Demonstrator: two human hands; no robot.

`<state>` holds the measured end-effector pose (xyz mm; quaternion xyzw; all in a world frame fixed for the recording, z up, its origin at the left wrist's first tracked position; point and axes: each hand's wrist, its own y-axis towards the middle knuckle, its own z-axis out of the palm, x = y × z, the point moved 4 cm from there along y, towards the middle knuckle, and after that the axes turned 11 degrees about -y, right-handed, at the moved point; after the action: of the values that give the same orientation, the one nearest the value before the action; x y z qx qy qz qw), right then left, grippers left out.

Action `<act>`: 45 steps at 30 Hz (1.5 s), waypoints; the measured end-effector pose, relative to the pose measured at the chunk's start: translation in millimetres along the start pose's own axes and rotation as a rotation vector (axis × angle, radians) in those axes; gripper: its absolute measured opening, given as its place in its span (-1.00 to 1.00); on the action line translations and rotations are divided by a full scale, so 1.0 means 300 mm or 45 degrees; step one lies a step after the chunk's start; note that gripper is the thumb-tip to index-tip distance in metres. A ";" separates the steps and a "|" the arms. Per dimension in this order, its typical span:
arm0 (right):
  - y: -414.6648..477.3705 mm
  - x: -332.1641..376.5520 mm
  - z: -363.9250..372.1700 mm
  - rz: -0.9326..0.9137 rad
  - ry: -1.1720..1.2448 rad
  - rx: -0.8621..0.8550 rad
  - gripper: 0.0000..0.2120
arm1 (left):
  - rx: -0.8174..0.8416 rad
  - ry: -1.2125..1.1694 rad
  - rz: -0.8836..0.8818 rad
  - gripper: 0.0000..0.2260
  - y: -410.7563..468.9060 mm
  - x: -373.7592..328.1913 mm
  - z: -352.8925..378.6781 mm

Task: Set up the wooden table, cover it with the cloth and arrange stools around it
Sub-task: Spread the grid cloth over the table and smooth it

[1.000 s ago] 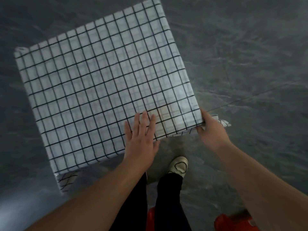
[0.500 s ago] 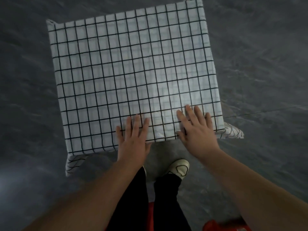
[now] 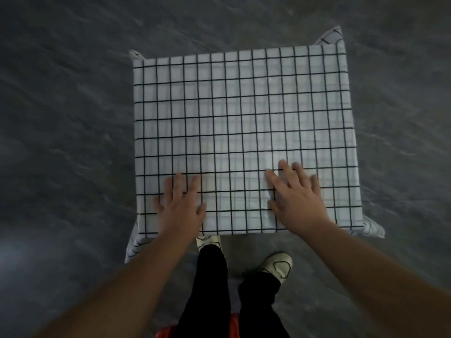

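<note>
A white cloth with a black grid covers the whole square table top, so no wood shows. Its corners hang down at all four sides of the table. My left hand lies flat on the cloth near the front left edge, fingers straight and spread. My right hand rests flat on the cloth near the front right, fingers spread. Neither hand holds anything.
Dark grey stone-look floor surrounds the table. My legs in black trousers and white shoes stand just in front of the table. Something red, only partly seen, sits on the floor behind my feet at the bottom edge.
One second ago my right hand pinched the cloth's front right corner; it has let go and now lies flat on top. The view has squared up with the table.
</note>
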<state>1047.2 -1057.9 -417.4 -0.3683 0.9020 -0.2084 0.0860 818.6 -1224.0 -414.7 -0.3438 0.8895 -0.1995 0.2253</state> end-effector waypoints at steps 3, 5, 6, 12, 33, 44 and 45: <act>0.026 0.016 0.004 0.040 -0.027 0.064 -0.32 | 0.039 0.021 0.007 -0.28 0.018 0.045 -0.009; 0.032 0.027 -0.002 0.065 -0.026 0.099 -0.32 | 0.042 0.017 -0.016 -0.25 0.026 0.061 -0.024; 0.034 0.029 -0.011 0.077 -0.016 0.110 -0.33 | 0.035 -0.001 -0.036 -0.25 0.029 0.064 -0.031; 0.066 0.074 -0.095 0.024 0.016 0.019 -0.31 | -0.135 -0.188 -0.190 -0.28 0.072 0.141 -0.114; 0.165 0.179 -0.212 0.207 0.256 -0.010 -0.46 | -0.150 -0.375 -0.387 -0.22 0.178 0.212 -0.248; -0.060 0.203 -0.031 -0.196 0.042 0.156 -0.29 | 0.228 0.217 0.400 -0.18 -0.042 -0.195 0.064; -0.053 0.181 -0.019 -0.195 0.028 0.171 -0.28 | 0.211 0.235 0.366 -0.17 -0.035 -0.173 0.068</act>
<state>1016.6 -1104.3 -405.4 -0.4274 0.8560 -0.2783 0.0845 869.4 -1199.0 -412.4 -0.1739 0.9269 -0.2685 0.1965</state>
